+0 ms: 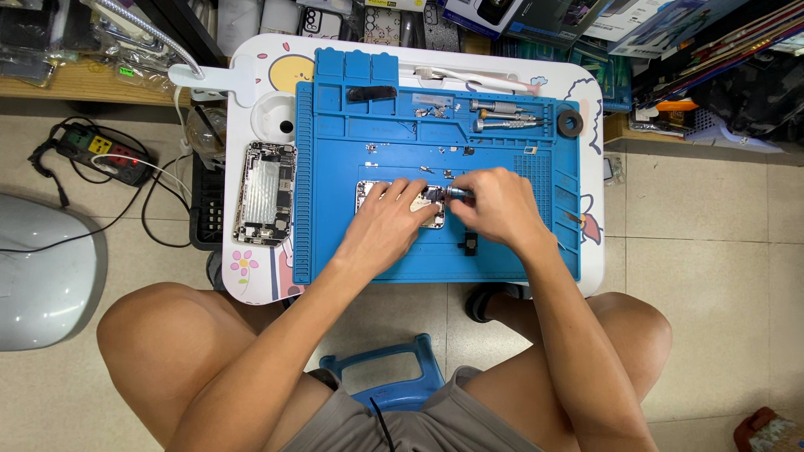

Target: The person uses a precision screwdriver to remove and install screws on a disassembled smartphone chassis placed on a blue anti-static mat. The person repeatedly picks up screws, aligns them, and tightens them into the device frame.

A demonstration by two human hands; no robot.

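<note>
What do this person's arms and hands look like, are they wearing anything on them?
Both arms are bare from the shoulder end of the frame down, with no sleeves in view. The left hand and right hand wear no gloves, and no watch, bracelet or ring shows. The only clothing visible is grey shorts.

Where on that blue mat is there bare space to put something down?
The blue mat is bare along its near left corner, below the left hand. It is crowded by the phone, the right hand and the screwdrivers.
</note>
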